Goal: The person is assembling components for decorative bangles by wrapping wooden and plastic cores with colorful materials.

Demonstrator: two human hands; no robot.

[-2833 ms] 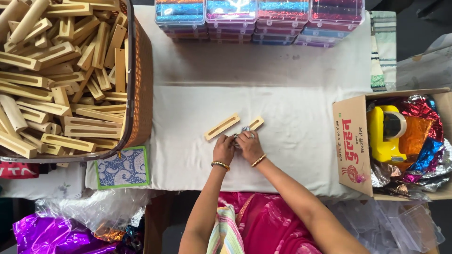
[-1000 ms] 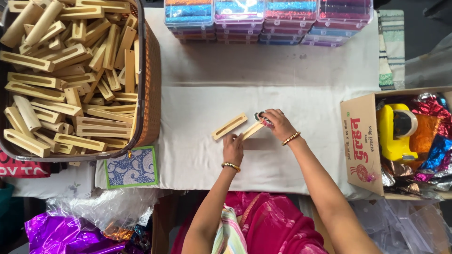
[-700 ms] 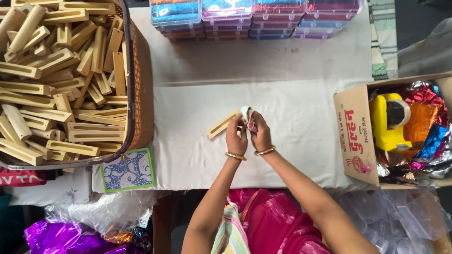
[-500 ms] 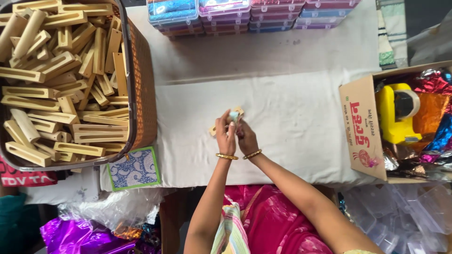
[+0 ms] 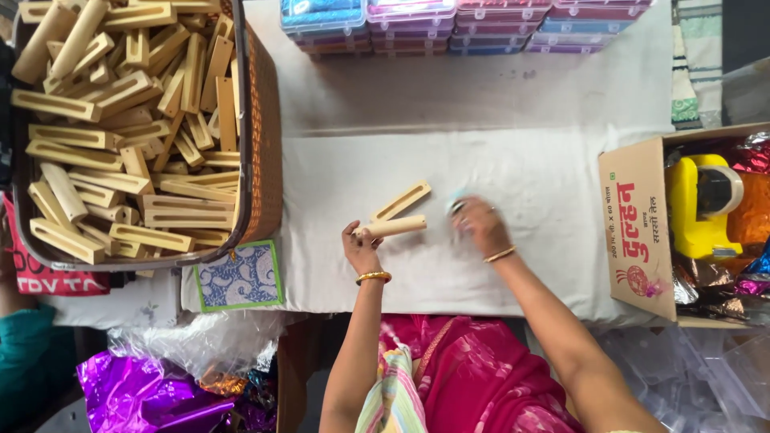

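Left hand (image 5: 362, 250) fingers clamped on end of wooden stick (image 5: 395, 227), held level above cloth-covered surface (image 5: 337, 192). Slotted wooden piece (image 5: 400, 200) lies just beyond stick. Right hand (image 5: 480, 225) blurred, fingers curled on small pale object (image 5: 457, 200); grip unclear. Basket (image 5: 265, 144) of wooden pieces left; cardboard box (image 5: 638, 216) right.

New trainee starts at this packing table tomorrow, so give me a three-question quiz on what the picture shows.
1. True or false: the left hand holds a wooden stick.
2. The basket of wooden pieces sits on which side of the person: A left, B right?
3. What lies on the white cloth just beyond the held stick?

Key: 1 true; 2 A; 3 a slotted wooden piece.
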